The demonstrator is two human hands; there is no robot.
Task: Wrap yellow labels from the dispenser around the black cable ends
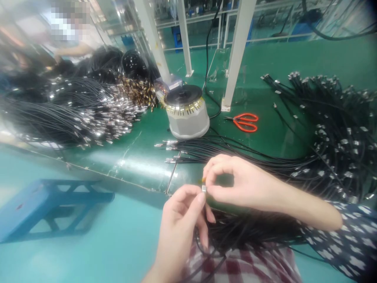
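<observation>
My left hand (184,216) pinches a black cable just below its silver metal connector (204,189), which points upward between thumb and forefinger. Thumb and fingertips of my right hand (235,179) close on a small gold-coloured piece (204,180) at the top of that connector. Whether the piece sits inside the connector or only touches it, I cannot tell. A bundle of black cables (250,230) lies across my lap, under both hands. Beyond my right hand, more black cables (200,151) with silver ends rest along the green table (138,157).
A white round holder (188,122) with a black top and gold-coloured pieces around its rim stands behind the cables. Orange-handled pliers (246,122) lie beside it. Cable heaps (73,106) fill the left and right (347,137). A blue stool (38,208) stands left; white posts (238,51) rise behind.
</observation>
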